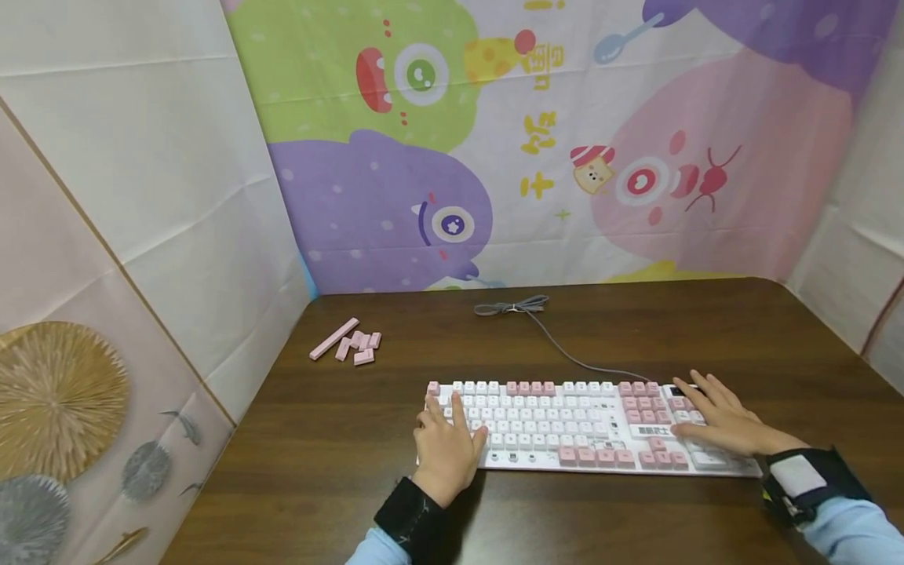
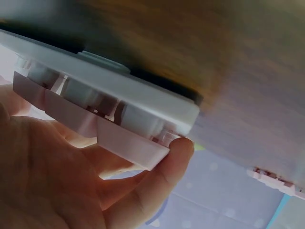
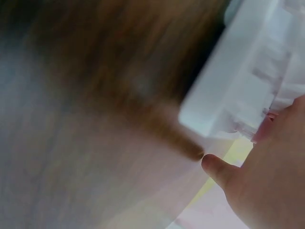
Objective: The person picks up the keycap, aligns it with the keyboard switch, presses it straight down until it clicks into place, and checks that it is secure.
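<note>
A full-size keyboard point(image 1: 565, 428) with white and pink keys lies flat near the front of the table. My left hand point(image 1: 452, 455) lies over its left end, fingers spread and pointing away from me. In the left wrist view one fingertip point(image 2: 181, 147) touches the keyboard's corner beside a pink keycap point(image 2: 131, 145). At the right end, my right hand point(image 1: 727, 420) stretches over the number keys with long, spread fingers. The right wrist view shows a fingertip point(image 3: 214, 164) just past the white case's corner point(image 3: 205, 114). Bare spots without keycaps show between some keys.
Several loose pink keycaps point(image 1: 363, 345) and a long pink keycap point(image 1: 333, 339) lie at the back left of the brown table point(image 1: 282, 471). A grey cable point(image 1: 565, 351) runs from the keyboard's back to a tied bundle. A cartoon-printed cloth point(image 1: 508, 259) hangs behind the table.
</note>
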### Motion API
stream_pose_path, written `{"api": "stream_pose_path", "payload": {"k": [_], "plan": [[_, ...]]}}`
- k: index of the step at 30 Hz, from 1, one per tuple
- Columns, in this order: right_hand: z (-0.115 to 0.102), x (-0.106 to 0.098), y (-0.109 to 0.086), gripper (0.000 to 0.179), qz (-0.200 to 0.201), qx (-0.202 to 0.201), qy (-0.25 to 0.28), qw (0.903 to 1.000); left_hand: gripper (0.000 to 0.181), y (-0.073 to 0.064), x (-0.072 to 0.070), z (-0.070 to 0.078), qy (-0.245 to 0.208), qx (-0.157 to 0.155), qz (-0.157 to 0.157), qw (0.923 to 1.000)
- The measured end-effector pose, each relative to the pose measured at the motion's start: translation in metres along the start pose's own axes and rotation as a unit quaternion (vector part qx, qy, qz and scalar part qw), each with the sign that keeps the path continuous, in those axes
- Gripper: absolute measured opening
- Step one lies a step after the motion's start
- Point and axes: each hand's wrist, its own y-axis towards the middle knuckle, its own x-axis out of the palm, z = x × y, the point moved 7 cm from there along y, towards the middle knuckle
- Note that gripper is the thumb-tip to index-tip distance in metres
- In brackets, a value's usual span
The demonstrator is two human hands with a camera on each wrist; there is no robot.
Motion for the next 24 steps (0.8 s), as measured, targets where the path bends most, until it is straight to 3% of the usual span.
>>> {"api": "stream_pose_path", "payload": {"k": [12,24], "plan": [[0.003,-0.004,-0.007,0.087,0.014,0.007,-0.023,0.9996,0.066,-0.006,-0.002,0.008,0.013,-0.005,0.011,0.9998],[0.015,-0.001,-0.014,0.088,0.013,0.009,-0.027,0.9995,0.067,-0.010,-0.002,0.017,0.018,-0.008,-0.010,0.9998]]}}
